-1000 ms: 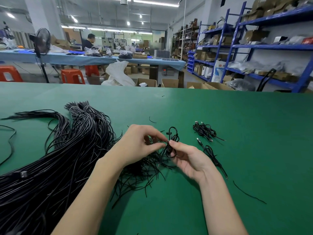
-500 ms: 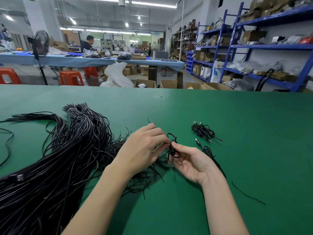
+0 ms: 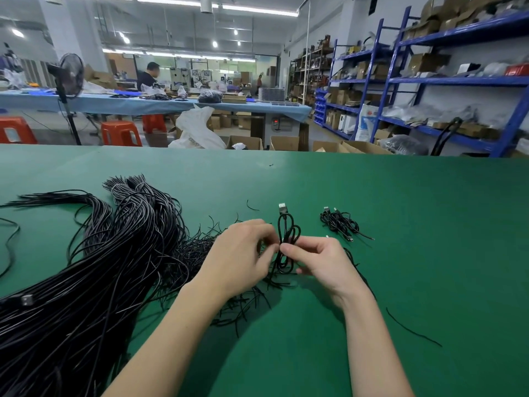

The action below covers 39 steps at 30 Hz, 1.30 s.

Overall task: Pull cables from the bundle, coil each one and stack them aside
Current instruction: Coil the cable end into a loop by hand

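Observation:
A big bundle of black cables [image 3: 94,270] sprawls over the left of the green table [image 3: 400,224]. Between my hands stands a small coiled black cable [image 3: 287,242], looped upright with its USB plug [image 3: 282,209] at the top. My right hand [image 3: 320,262] pinches the coil at its middle with thumb and forefinger. My left hand [image 3: 243,253] has its fingers curled against the coil's left side, pinching the cable there. To the right lies a stack of coiled cables [image 3: 340,223].
Loose black strands [image 3: 237,305] lie under my left forearm, and a single stray strand [image 3: 412,330] lies to the right of my right forearm. Beyond the table's far edge are cardboard boxes [image 3: 283,143], orange stools [image 3: 121,133], blue shelving [image 3: 429,81] and another person at a far bench.
The coil has been lifted and turned upright, so its loops and plug now point away from me. Both hands shifted slightly right and closer together on it.

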Tool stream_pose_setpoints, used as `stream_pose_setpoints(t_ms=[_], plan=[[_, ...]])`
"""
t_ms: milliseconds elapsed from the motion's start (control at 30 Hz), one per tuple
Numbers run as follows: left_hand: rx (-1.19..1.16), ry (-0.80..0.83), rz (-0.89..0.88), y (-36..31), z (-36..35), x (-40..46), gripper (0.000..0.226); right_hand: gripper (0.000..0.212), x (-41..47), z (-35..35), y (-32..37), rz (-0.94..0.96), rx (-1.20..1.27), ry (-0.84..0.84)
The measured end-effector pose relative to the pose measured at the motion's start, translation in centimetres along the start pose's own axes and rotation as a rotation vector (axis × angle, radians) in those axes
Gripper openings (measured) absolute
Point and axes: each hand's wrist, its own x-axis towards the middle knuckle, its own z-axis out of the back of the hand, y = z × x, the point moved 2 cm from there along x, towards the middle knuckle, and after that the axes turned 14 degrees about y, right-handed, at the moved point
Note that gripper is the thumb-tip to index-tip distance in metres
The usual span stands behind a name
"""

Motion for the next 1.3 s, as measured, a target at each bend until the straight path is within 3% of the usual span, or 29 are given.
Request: stream_pose_setpoints(t_ms=[133, 267, 400, 467, 500, 667, 833, 967, 1133, 1200, 1300], plan=[[-0.312, 0.177, 0.275, 1.1, 0.7, 0.5, 0.013, 0.015, -0.3, -0.2, 0.0, 0.136, -0.167, 0.005], [-0.898, 0.348, 0.620, 3.0, 0.5, 0.0, 0.015, 0.014, -0.2, -1.1, 0.2, 0.175, -0.370, 0.024], [-1.629, 0.426, 0.774, 3.4, -0.9, -0.8, 0.014, 0.018, 0.0, -1.9, 0.8, 0.298, -0.453, 0.022], [-1.817, 0.385, 0.742, 3.1, -1.2, -0.8, 0.014, 0.013, 0.2, -1.6, 0.8, 0.260, -0.393, -0.012], [-1.775, 0.365, 0.692, 3.0, -1.2, -0.6, 0.013, 0.012, 0.3, -1.3, 0.7, 0.217, -0.317, -0.014], [-1.051, 0.267, 0.343, 2.8, 0.6, 0.0, 0.013, 0.011, 0.2, -1.0, 0.4, 0.025, 0.227, 0.112], [-0.582, 0.157, 0.086, 2.9, 2.1, -0.4, 0.010, 0.028, 0.3, -1.1, 0.1, -0.047, 0.467, 0.104], [-0.493, 0.097, 0.024, 2.6, 2.1, -0.3, 0.004, 0.028, 0.4, -1.1, -0.1, -0.068, 0.445, 0.128], [-0.468, 0.094, 0.032, 2.6, 2.0, -0.2, 0.006, 0.011, 0.2, -1.2, 0.0, -0.069, 0.303, 0.139], [-0.525, 0.148, 0.104, 2.8, 1.9, -0.2, 0.008, 0.004, 0.0, -1.4, 0.2, -0.021, 0.194, 0.129], [-0.752, 0.285, 0.328, 3.8, 1.4, -0.4, 0.014, 0.014, 0.1, -1.5, 0.5, 0.106, 0.006, 0.083]])
